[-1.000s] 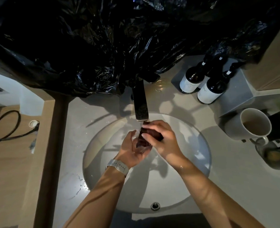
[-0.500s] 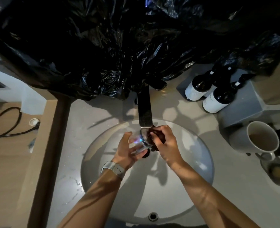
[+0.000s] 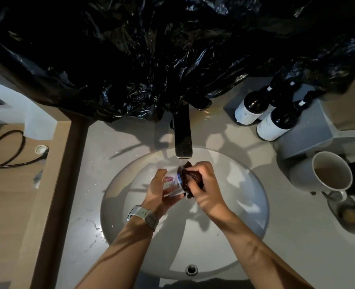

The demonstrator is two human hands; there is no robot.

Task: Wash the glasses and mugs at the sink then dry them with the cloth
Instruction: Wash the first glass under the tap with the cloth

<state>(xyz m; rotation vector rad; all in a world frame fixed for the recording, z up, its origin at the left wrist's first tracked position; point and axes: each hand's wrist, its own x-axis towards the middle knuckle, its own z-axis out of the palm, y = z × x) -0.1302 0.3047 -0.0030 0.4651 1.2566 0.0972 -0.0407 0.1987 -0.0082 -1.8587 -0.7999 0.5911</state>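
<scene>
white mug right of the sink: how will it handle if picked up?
The mug looks thick-walled, so probably stiff and heavy for its size. It stands upright on the counter and seems unlikely to tip. Glazed, so possibly slippery if wet.

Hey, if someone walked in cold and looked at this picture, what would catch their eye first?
Probably the crumpled black plastic filling the whole top. Then the two hands over the sink, under the tap: the left hand holds a clear glass, the right hand grips a dark scrubber against it. A white mug stands at the right.

Black faucet (image 3: 183, 140) — dark brown cloth (image 3: 191, 178)
</scene>
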